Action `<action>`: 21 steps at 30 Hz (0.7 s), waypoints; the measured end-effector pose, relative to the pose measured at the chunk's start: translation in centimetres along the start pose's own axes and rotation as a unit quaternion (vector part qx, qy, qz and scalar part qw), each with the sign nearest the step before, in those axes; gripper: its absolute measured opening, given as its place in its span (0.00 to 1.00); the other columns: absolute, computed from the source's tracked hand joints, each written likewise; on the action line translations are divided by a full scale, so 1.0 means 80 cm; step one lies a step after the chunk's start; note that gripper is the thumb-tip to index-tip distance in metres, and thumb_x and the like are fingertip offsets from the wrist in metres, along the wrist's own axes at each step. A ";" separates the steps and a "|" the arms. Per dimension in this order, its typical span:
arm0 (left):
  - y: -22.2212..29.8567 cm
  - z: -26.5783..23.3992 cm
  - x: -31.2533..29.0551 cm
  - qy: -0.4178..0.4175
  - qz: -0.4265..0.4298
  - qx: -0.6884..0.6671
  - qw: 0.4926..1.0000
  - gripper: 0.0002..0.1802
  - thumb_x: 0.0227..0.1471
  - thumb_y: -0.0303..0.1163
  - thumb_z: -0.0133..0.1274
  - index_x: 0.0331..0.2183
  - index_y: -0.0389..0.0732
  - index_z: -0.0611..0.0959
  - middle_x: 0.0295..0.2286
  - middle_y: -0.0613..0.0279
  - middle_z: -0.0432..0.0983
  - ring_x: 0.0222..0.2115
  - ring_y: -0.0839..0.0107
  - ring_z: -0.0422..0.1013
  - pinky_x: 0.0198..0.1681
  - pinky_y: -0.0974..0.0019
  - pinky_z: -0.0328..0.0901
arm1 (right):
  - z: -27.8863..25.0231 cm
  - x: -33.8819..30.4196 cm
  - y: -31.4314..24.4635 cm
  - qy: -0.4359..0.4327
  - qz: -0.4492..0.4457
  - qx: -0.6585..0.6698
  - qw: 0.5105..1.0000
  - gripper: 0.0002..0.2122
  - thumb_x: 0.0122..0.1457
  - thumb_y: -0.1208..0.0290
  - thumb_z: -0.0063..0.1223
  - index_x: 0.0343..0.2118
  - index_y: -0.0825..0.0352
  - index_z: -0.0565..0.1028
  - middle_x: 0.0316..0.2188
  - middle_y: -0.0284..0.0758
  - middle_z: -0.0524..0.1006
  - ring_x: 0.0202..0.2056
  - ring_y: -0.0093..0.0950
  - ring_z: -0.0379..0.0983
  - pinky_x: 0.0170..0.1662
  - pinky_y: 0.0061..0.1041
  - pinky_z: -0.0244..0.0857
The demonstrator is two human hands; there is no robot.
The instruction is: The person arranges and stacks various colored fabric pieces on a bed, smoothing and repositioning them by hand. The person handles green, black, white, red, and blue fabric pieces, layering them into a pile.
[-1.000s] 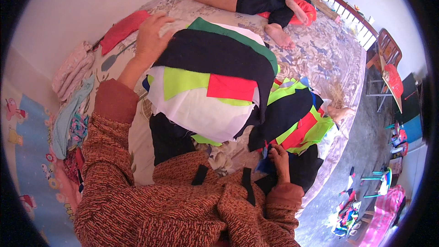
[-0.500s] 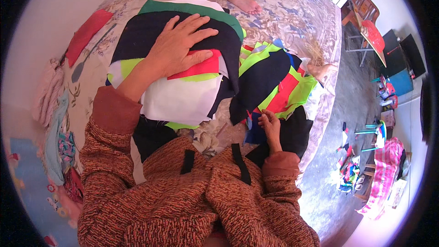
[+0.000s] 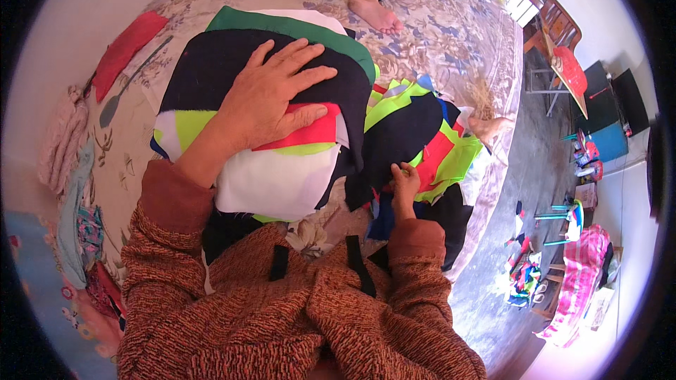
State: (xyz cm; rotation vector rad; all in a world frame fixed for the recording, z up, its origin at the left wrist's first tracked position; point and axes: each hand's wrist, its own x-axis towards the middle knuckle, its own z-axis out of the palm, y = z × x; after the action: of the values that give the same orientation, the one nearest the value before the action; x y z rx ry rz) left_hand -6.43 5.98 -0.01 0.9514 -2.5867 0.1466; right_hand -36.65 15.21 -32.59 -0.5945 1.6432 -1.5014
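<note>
The left hand (image 3: 266, 104) is laid palm down, unclenched, its fingers spread over a black cloth piece (image 3: 204, 67) and its thumb over a red patch (image 3: 303, 134), both on top of the larger fabric pile (image 3: 278, 186). At 4 o'clock from it, the right hand (image 3: 404, 186) is curled at the near edge of a long black piece (image 3: 407, 125); whether the cloth is pinched there cannot be told. That piece is draped over the smaller fabric pile (image 3: 461, 162), set just beside the larger one at 3 o'clock. Both piles are borne by a flowered sheet (image 3: 451, 42).

With the larger pile taken as the clock's centre, its far edge at 12 is crossed by a green strip (image 3: 289, 27). A red cloth (image 3: 129, 49) is placed at 10. Between 1 and 2, another person's bare foot (image 3: 375, 14) is seen. Farther out, a wooden chair (image 3: 561, 22) is seen between 2 and 3, and a heap of coloured cloth (image 3: 524, 279) on the floor (image 3: 486, 309) at 4.
</note>
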 end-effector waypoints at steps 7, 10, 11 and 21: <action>-0.001 -0.006 -0.005 -0.018 -0.015 -0.008 1.000 0.28 0.48 0.47 0.53 0.50 0.47 0.75 0.57 0.55 0.61 0.59 0.56 0.55 0.62 0.47 0.44 | 0.009 0.000 -0.023 0.029 -0.024 -0.095 0.995 0.20 0.50 0.68 0.65 0.43 0.69 0.70 0.24 0.27 0.68 0.22 0.17 0.63 0.23 0.19 0.58; 0.000 -0.006 -0.002 -0.017 -0.009 -0.012 1.000 0.28 0.48 0.47 0.53 0.50 0.47 0.75 0.57 0.56 0.61 0.59 0.56 0.55 0.62 0.47 0.44 | 0.001 0.011 -0.016 -0.025 0.052 -0.155 0.986 0.16 0.51 0.68 0.64 0.40 0.67 0.73 0.26 0.27 0.70 0.23 0.17 0.63 0.26 0.19 0.59; 0.001 -0.005 -0.001 -0.015 -0.008 -0.013 1.000 0.27 0.48 0.47 0.53 0.50 0.47 0.75 0.57 0.56 0.61 0.59 0.56 0.55 0.62 0.47 0.44 | -0.001 0.011 -0.014 -0.035 0.041 -0.106 0.993 0.14 0.52 0.69 0.63 0.40 0.66 0.73 0.28 0.27 0.71 0.25 0.17 0.65 0.28 0.19 0.60; -0.002 -0.002 -0.009 0.029 -0.004 -0.014 0.999 0.26 0.49 0.49 0.54 0.48 0.48 0.77 0.54 0.57 0.65 0.57 0.60 0.58 0.61 0.50 0.47 | -0.019 -0.056 -0.123 -0.116 0.004 0.370 0.922 0.18 0.60 0.75 0.50 0.53 0.66 0.67 0.47 0.37 0.73 0.47 0.29 0.71 0.53 0.31 0.64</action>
State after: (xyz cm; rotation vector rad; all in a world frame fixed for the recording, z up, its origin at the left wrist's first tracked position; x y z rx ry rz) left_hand -5.77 6.31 -0.14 0.9343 -2.5245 0.1343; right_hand -37.13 17.85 -22.02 -0.3180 0.7946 -1.8084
